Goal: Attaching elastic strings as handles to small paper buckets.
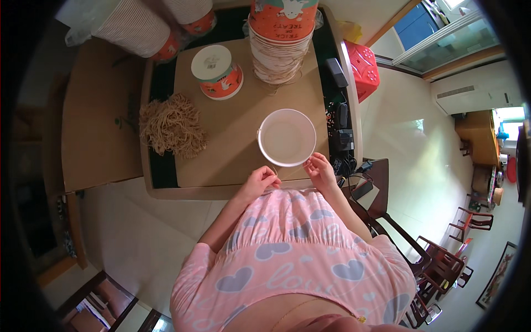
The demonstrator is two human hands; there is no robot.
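A round paper bucket (287, 138), white inside, stands mouth up near the table's front edge. The fingers of my right hand (321, 170) are pinched at its near right rim. My left hand (261, 182) is closed in front of the bucket, with a bit of thin tan string (275, 170) showing at its fingertips. A small loop of string shows at the bucket's left rim. To the left lies a loose heap of tan string (174, 126). Behind the bucket is a tall stack of orange printed buckets (282, 44) with string handles hanging along it.
An upturned orange and green bucket (218, 72) sits on the cardboard sheet (221, 166). More nested buckets (135, 27) stand at the far left beside a large cardboard box (102, 116). Black power adapters (344, 139) and cables line the right edge. A red stool (362, 69) stands beyond.
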